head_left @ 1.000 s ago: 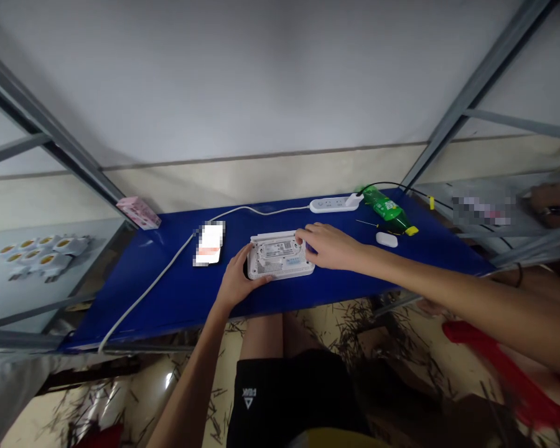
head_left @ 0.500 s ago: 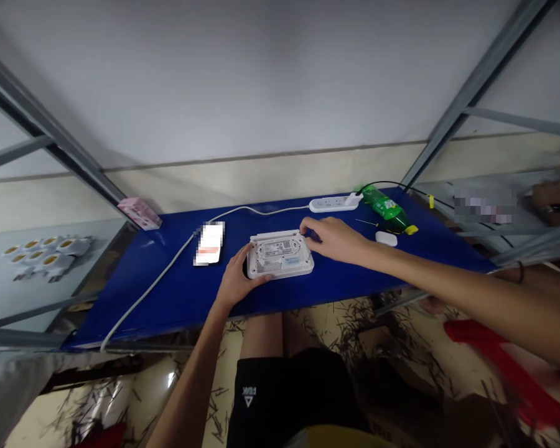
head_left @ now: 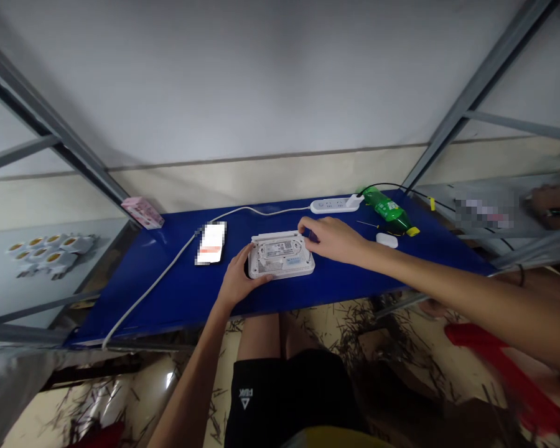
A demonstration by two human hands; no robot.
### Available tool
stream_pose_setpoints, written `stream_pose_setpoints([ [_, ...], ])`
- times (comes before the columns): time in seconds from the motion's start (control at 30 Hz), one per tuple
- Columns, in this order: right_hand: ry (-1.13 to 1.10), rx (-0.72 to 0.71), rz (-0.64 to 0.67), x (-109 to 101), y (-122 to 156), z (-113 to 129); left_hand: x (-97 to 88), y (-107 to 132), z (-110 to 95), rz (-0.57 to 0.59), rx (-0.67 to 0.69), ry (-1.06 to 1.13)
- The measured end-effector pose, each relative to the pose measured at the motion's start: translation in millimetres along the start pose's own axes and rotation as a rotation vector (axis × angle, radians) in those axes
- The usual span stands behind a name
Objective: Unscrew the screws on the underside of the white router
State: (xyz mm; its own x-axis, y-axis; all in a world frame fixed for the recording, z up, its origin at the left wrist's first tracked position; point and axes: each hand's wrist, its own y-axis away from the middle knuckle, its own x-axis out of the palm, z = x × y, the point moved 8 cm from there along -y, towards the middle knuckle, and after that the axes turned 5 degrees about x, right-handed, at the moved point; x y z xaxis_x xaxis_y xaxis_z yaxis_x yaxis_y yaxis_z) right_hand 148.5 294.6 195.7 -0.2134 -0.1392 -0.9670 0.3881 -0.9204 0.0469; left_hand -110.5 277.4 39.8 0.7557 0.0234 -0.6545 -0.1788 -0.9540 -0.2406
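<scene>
A white plastic router [head_left: 281, 256] lies underside up on the blue table [head_left: 135, 292], its label and vent holes showing. My left hand [head_left: 238, 280] is shut on its near left edge, with the thumb across the casing. My right hand [head_left: 329, 241] reaches in from the right, fingertips at the router's far right corner. Whether those fingers grip the corner, I cannot tell. A blurred smartphone [head_left: 211, 242] lies just left of the router, and a white cable [head_left: 168, 261] runs along the table.
Behind the router stand a white power strip [head_left: 335, 205] and a green bottle [head_left: 389, 213], with a small screwdriver [head_left: 368, 224] and a white case [head_left: 387, 240] nearby. A pink box [head_left: 142, 213] sits at the far left corner. A co-worker's hand [head_left: 551, 208] shows at right.
My right hand has lifted from the top of the router to its far right corner. My left hand and the router have hardly moved.
</scene>
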Motion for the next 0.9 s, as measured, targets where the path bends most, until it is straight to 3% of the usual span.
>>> stream_pose_setpoints([
  [0.57, 0.058, -0.003, 0.05, 5.3, 0.5, -0.1, -0.3, -0.2, -0.1, 0.005, -0.001, -0.01],
  [0.9, -0.151, -0.026, 0.076, 13.6, 2.2, -10.3, -0.2, 0.4, -1.9, 0.008, -0.006, -0.004],
])
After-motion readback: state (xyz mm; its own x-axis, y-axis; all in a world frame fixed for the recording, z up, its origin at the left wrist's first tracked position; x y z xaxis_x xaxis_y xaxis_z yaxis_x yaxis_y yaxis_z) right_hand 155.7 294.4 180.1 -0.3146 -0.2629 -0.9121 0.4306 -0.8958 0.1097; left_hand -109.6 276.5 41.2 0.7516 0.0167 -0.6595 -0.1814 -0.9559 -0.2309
